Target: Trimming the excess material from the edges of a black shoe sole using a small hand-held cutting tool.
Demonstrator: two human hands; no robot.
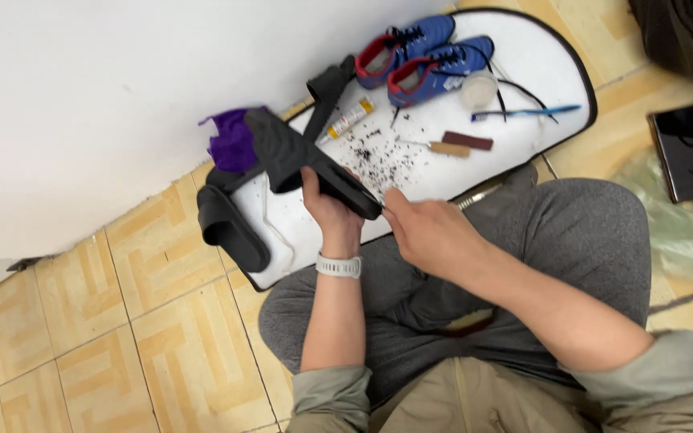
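Over the near edge of the white board (523,56): black slipper (306,160), sole outward, gripped in left hand (332,210), fingers wrapped shut around its heel end. Right hand (427,232) just beside, fingertips pinched at slipper's edge; contents too small to tell. Farther along board: blue shoes (423,56), glue tube (349,118), toothbrush (527,112), dark crumbs (378,152).

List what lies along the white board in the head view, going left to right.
Black slipper → purple cloth → black sandal held in the left hand → glue tube → blue sneakers → blue toothbrush; beyond the board, a dark phone.
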